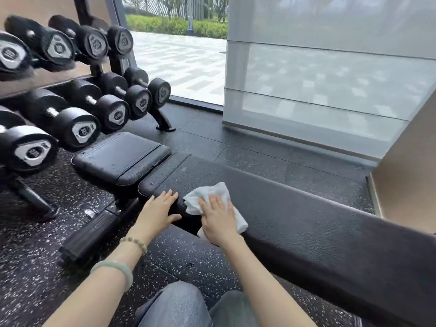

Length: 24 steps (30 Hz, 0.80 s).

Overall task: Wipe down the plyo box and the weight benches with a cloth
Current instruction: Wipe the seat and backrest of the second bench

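A black padded weight bench runs from centre left to lower right: its long back pad (295,208) and a separate seat pad (120,156) beyond a narrow gap. A white cloth (212,197) lies crumpled on the near edge of the long pad. My right hand (218,218) presses flat on the cloth with straight fingers. My left hand (158,211) rests flat on the near end corner of the same pad, fingers straight, beside the cloth. No plyo box is in view.
A dumbbell rack (77,109) with several black dumbbells stands at the left, its foot (165,126) near the seat pad. The bench frame (94,234) reaches over the speckled rubber floor. A glass wall (318,90) rises behind; a tan wall panel (410,175) at right.
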Tool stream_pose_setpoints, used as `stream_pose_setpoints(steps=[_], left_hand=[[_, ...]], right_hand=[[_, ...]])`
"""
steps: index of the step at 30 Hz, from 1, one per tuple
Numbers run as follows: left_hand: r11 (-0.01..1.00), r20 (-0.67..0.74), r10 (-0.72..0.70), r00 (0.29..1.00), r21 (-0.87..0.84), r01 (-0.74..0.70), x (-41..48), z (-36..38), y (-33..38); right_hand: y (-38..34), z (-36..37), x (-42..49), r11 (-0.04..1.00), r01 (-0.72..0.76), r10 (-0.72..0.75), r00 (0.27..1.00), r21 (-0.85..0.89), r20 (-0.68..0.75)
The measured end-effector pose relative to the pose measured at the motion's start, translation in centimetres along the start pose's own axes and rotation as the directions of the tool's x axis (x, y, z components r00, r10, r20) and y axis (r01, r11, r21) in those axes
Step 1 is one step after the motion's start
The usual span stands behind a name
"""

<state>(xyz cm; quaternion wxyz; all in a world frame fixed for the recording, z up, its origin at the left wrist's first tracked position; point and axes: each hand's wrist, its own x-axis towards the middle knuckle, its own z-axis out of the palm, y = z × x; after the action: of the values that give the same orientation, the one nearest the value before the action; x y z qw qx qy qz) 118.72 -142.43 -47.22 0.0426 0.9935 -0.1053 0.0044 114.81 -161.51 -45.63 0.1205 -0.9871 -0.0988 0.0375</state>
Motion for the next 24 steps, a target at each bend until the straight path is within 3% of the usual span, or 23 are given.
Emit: stream_pose_setpoints(steps=[4, 9, 13, 18, 24], left_hand=[[0.998, 0.034, 0.051, 0.998, -0.032, -0.05, 0.2, -0.6, -0.8], [0.986, -0.033, 0.114, 0.993, -0.117, -0.118, 0.3, -0.7, -1.8], [0.981, -0.097, 0.153, 0.983, -0.105, -0.163, 0.4, -0.3, -2.1], [0.94, -0.223, 0.294, 0.929, -0.111, -0.324, 0.7, 0.7, -4.5], [0.931, -0.261, 0.336, 0.905, -0.051, -0.361, 4.1, 0.4, -12.3]], right_hand=[[5.0, -1.4, -0.9, 0.986, -0.165, 0.166, 0.985, 0.022, -0.039], [9.5, -2.0, -0.7, 0.936, -0.346, 0.35, 0.933, 0.066, -0.08], [9.2, -1.2, 0.0, 0.934, -0.355, 0.357, 0.927, 0.04, -0.117], [8.2, -1.2, 3.8, 0.924, -0.382, 0.379, 0.916, 0.003, -0.134], [1.1, -1.3, 13.7, 0.944, -0.33, 0.33, 0.942, 0.02, -0.057]])
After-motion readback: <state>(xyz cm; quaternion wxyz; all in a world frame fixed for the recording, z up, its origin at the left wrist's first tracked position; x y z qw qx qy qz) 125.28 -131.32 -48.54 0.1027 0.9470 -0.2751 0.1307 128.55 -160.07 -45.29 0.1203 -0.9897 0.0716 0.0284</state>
